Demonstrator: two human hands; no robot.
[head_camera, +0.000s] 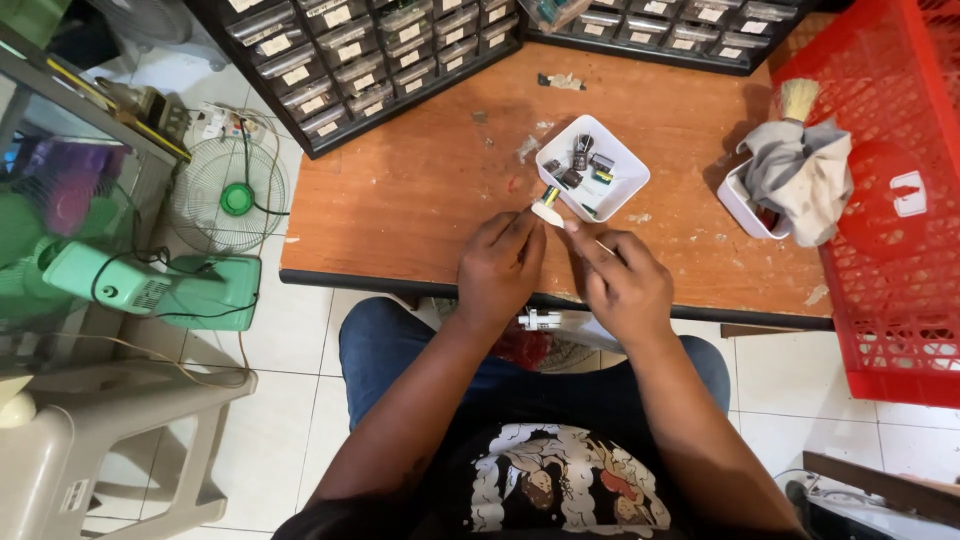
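left hand (500, 268) and right hand (622, 282), grip of each pinched on small white part (546, 212), raised over counter (420, 200) edge beside white tray (625, 190) for easy reach.

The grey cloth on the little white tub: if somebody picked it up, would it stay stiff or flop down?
The grey cloth would probably flop: it already sags in soft folds over the small white tub. It looks light, so it should lift easily. Lifting it might also disturb the brush, whose bristles poke out right above it.
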